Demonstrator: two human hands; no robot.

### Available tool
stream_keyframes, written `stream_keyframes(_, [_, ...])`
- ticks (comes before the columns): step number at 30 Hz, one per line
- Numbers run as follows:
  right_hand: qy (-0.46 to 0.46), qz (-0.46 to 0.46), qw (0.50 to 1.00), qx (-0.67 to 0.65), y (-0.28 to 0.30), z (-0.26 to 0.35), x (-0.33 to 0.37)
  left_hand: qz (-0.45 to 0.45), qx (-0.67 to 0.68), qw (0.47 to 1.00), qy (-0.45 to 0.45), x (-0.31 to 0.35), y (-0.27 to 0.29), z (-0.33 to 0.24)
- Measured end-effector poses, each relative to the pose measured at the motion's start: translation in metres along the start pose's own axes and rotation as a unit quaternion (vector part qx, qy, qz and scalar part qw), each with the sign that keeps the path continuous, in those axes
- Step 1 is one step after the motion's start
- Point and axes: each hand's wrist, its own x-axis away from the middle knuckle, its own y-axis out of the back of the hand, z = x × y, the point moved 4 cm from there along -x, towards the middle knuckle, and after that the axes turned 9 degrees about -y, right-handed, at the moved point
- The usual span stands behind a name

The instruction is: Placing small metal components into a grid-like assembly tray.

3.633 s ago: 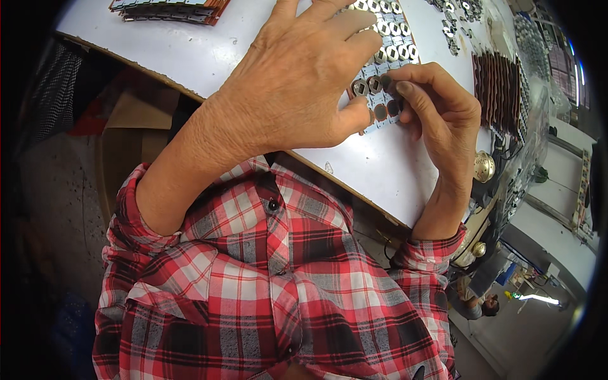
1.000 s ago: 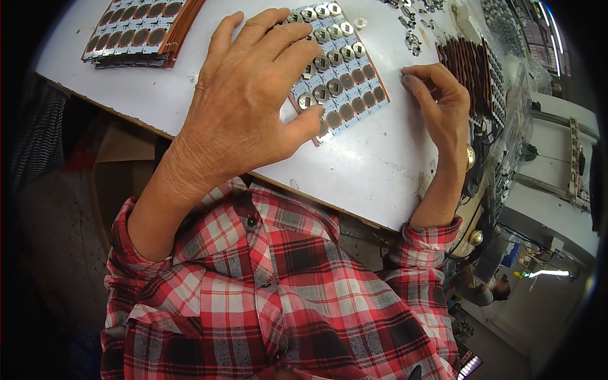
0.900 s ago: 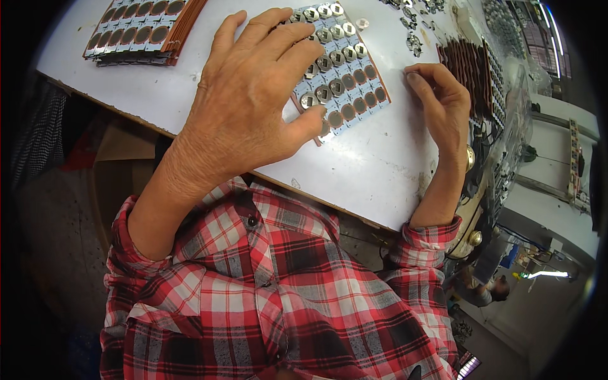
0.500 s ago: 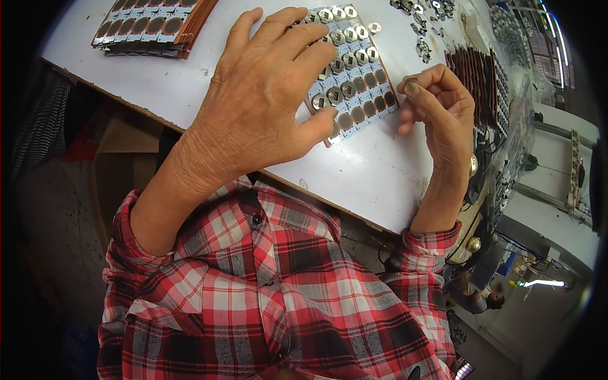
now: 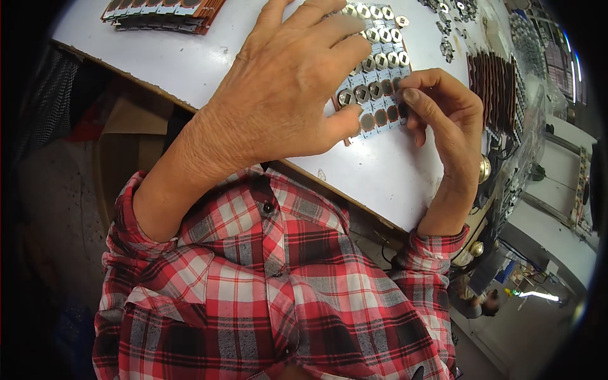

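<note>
A light-blue sheet of small circuit boards lies on the white table, patterned with rows of dark round pads. Silvery metal clips sit on the far rows and on part of the fourth row; the visible pads of the nearest row are bare. My left hand spreads over the sheet's left side, fingers apart, its thumb by the near left corner. At the sheet's right edge is my right hand, thumb and forefinger pinched together over the end pads. Whatever lies between those fingertips is too small or hidden to name.
A stack of similar board sheets lies at the far left. Loose metal parts are scattered at the far right, near another row of stacked sheets. The table's near edge runs before my body. Another person is in the background.
My right hand has moved in from beside the sheet to over its right-hand pads. The left hand stays spread over the sheet. The whole view has shifted slightly.
</note>
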Motion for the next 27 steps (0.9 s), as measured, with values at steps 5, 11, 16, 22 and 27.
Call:
stream_keyframes(5, [0.025,0.002,0.999,0.03,-0.009,0.002,-0.001,0.003,0.039,0.999,0.001,0.0,0.002,0.001])
stream_keyframes(11, [0.051,-0.066,0.996,0.009,-0.014,0.004,0.0,-0.006,0.053,0.999,-0.008,-0.001,-0.001,0.003])
stream_keyframes(16, [0.065,-0.012,0.997,0.034,-0.013,0.003,0.0,-0.003,0.049,0.999,-0.011,-0.001,-0.004,0.004])
stream_keyframes(22, [0.059,-0.04,0.996,0.062,-0.015,0.004,0.001,-0.006,0.061,0.998,0.004,0.0,-0.001,0.003])
stream_keyframes(27, [0.074,-0.031,0.995,0.063,-0.012,-0.004,-0.003,0.018,0.032,0.999,0.018,-0.005,-0.006,-0.002])
